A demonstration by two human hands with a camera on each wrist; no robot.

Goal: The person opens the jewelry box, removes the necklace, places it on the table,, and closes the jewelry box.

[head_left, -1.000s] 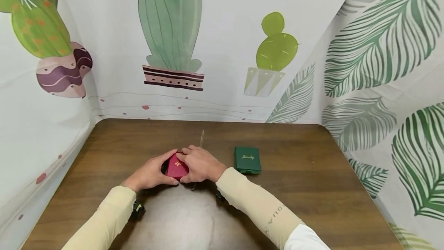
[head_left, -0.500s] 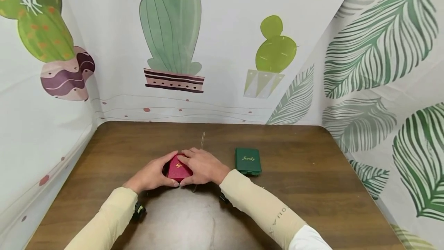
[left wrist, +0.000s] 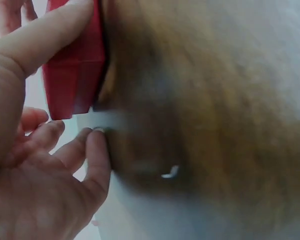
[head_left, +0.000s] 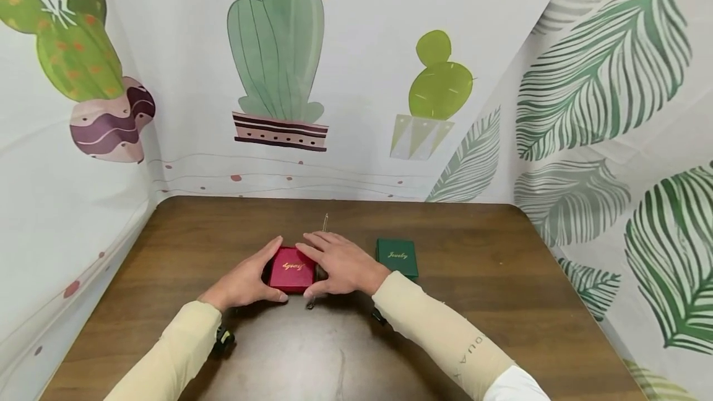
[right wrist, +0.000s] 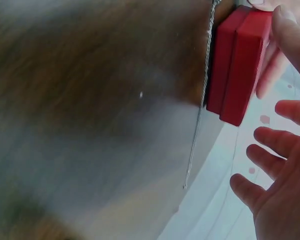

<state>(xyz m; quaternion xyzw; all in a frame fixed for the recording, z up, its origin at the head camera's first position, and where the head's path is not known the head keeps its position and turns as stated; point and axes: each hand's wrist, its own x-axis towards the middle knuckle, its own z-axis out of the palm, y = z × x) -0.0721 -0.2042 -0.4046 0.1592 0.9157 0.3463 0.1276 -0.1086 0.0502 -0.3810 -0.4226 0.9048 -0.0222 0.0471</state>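
A closed red jewelry box (head_left: 292,270) with gold lettering sits on the table between both hands. My left hand (head_left: 245,277) grips its left side, thumb at the near corner and fingers at the far one; the left wrist view shows the thumb on the box's red side (left wrist: 72,75). To the right, my right hand (head_left: 348,265) has its fingers spread, fingertips close to the box's right edge. In the right wrist view those fingers reach past the box, holding nothing. A thin metal chain (right wrist: 202,95) lies straight beside the box, partly hidden under the right hand in the head view.
A green jewelry box (head_left: 397,257) with gold lettering stands right of the right hand, close to the sleeve. The brown wooden table (head_left: 473,314) ends at white cloth walls (head_left: 367,79) printed with cacti and leaves at the back and sides.
My right hand has slid right, off the red box's lid, uncovering its lettering. The box now sits squarer instead of turned. My left hand stays at the box's left side.
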